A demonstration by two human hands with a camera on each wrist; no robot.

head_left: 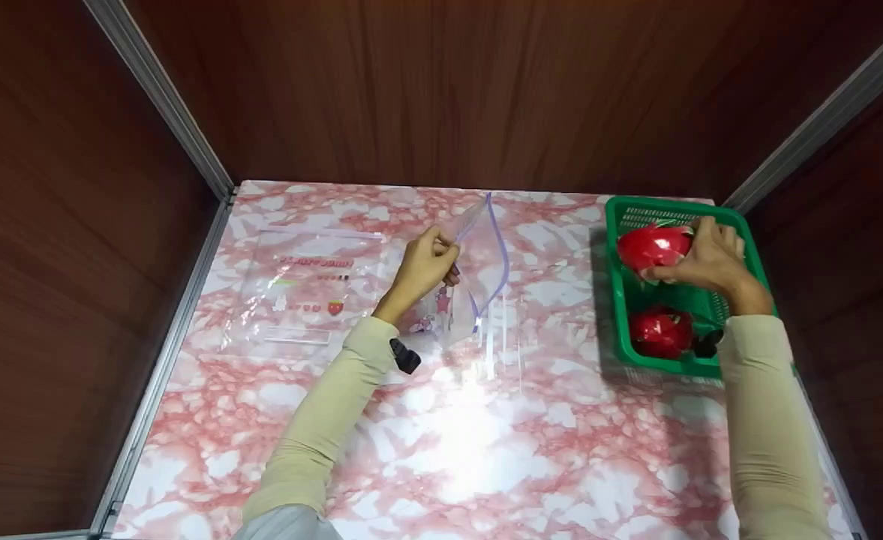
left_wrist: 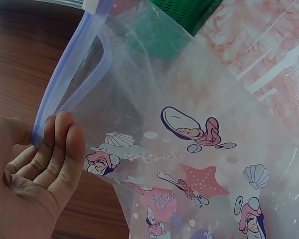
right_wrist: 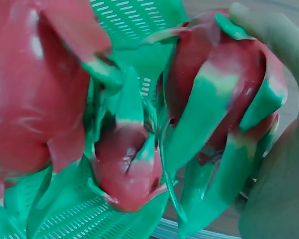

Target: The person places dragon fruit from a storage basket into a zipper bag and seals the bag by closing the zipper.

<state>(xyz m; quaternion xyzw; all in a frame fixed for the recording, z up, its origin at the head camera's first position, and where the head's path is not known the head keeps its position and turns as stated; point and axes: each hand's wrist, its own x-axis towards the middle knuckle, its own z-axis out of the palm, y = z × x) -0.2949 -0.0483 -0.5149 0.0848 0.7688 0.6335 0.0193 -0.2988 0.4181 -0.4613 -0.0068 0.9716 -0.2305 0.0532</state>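
Note:
My left hand point(head_left: 427, 264) pinches the lilac zip edge of a clear zip bag point(head_left: 486, 247), whose mouth gapes open. In the left wrist view, the bag point(left_wrist: 189, 149) shows printed shells, a starfish and cartoon oysters, and the hand point(left_wrist: 40, 174) is at its top corner. Over at the right, my right hand point(head_left: 715, 259) grips a red dragon fruit point(head_left: 653, 246) in the green basket point(head_left: 618, 315). The right wrist view shows green-tipped scales on the held dragon fruit point(right_wrist: 214, 94), with thumb and palm point(right_wrist: 279, 164) along its side.
Another dragon fruit point(head_left: 662, 334) lies in the near part of the basket, beside a dark object point(head_left: 707, 345) partly hidden by the sleeve. A second clear zip bag point(head_left: 306, 289) lies flat on the left of the marbled table point(head_left: 561, 465). Wooden panels point(head_left: 426, 90) enclose the table.

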